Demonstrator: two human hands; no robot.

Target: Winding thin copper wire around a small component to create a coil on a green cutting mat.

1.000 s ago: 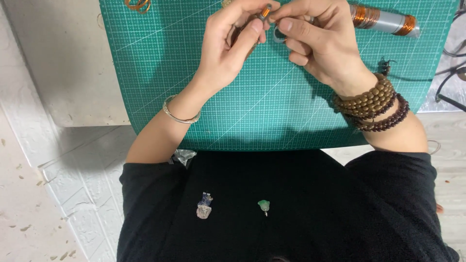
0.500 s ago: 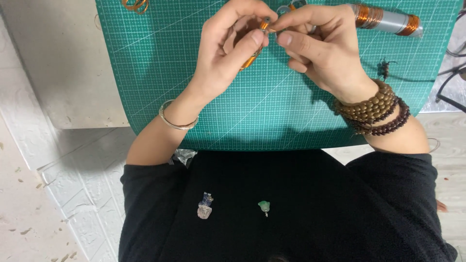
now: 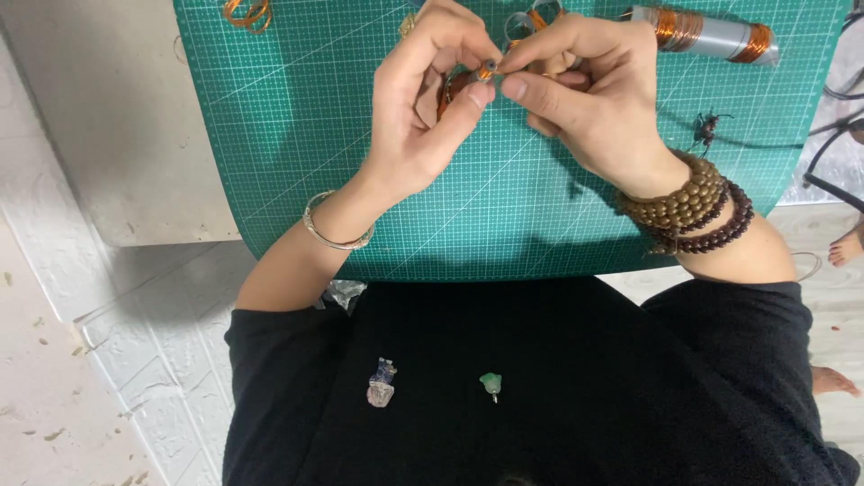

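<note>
1. Both hands pinch one small copper-wire piece [image 3: 484, 71] above the green cutting mat [image 3: 297, 135]: left hand [image 3: 427, 108] fingertips closed on it, right hand [image 3: 576, 99] thumb and forefinger too.
2. Since a second ago the hands have drawn slightly apart, and the piece shows clearer (wrapping seems under way).
3. Wire spool [image 3: 706, 36] lies at the mat's far right; loose wire coil [image 3: 247, 13] far left.

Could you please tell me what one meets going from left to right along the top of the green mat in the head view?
Coil of copper wire → left hand → right hand → grey spool of copper wire → small dark insect-like figure.
</note>
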